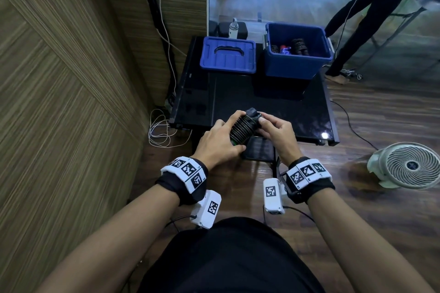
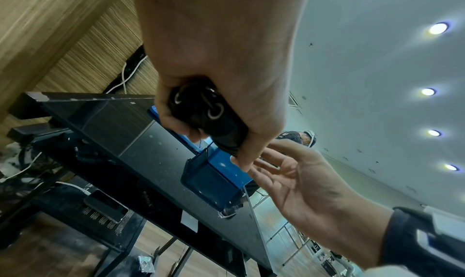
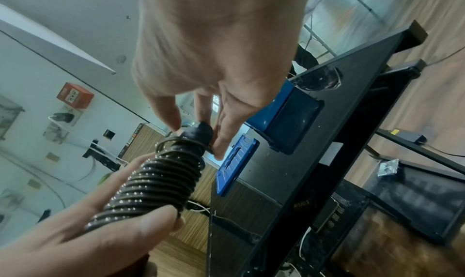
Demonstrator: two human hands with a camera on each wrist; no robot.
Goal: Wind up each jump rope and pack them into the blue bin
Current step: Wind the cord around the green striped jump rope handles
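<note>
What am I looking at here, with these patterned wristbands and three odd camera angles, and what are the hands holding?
There is no machine here: a person is working with bare hands. The wide picture comes from a camera on their head, looking down. The other two come from cameras strapped to each wrist, looking along the fingers. The left hand grips a black coiled bundle, while the right hand pinches its top end. On the black table stand an open blue bin, which holds similar bundles, and a blue lid beside it.
</note>
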